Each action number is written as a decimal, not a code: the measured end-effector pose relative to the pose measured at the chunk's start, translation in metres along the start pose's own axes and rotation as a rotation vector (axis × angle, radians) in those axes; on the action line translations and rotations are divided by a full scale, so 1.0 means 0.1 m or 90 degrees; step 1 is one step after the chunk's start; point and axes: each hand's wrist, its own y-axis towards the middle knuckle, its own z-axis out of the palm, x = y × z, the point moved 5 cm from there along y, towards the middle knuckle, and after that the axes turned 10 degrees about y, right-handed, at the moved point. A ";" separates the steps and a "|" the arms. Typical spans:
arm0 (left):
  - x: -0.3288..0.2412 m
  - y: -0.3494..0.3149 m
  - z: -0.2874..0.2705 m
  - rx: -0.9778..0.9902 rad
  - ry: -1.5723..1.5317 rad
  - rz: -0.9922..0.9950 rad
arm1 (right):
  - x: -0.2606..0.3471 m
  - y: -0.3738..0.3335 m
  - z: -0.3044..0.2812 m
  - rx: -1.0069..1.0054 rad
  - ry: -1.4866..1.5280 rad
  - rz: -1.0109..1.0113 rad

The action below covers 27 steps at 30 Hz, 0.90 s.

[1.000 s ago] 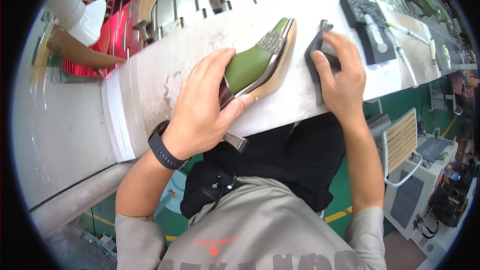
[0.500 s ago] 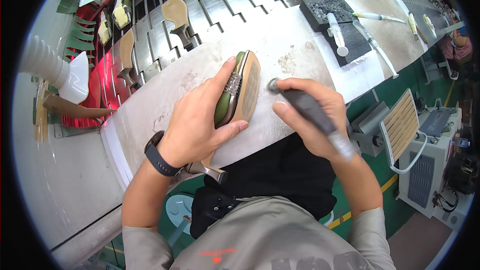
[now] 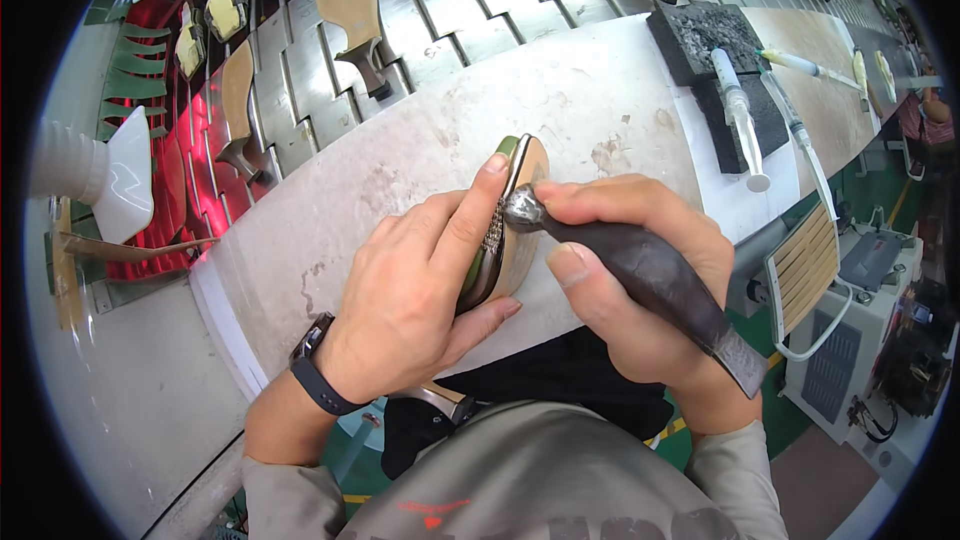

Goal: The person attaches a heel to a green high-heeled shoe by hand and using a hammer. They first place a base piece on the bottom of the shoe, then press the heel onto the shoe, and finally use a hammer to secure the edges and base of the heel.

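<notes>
A green high-heeled shoe [image 3: 482,278] with a sparkling trim and a tan sole [image 3: 522,240] lies on its side at the front of the worktable. My left hand [image 3: 410,265] wraps around it from the left, its thumb near the sole's lower edge. My right hand [image 3: 655,280] is closed on a dark cobbler's hammer [image 3: 640,270] with a rounded metal face and a flat wedge end. The rounded face rests against or just over the sole's edge near the trim; contact is unclear. The shoe's tan shank and heel [image 3: 445,400] show below my left wrist.
A slatted metal conveyor [image 3: 440,0] runs behind the worktable [image 3: 330,210], carrying tan-soled shoe parts [image 3: 350,15]. At right, a syringe [image 3: 740,120] lies on dark blocks [image 3: 700,40]. White ducts [image 3: 125,175] stand at left. A boxy machine [image 3: 835,340] stands on the floor at right.
My right hand has brought the hammer left onto or close to the shoe's sole. My left hand and the shoe have shifted slightly right and nearer. The view has shifted.
</notes>
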 end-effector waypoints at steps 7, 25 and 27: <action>0.10 0.01 0.02 0.022 -0.026 -0.021 | -0.31 -0.19 -0.01 -0.032 0.351 0.215; 0.11 -0.13 0.00 0.020 -0.052 -0.069 | 0.06 -0.22 0.10 -0.024 0.128 0.209; 0.11 -0.12 -0.04 -0.025 -0.052 -0.031 | 0.12 -0.09 0.12 -0.020 0.107 0.190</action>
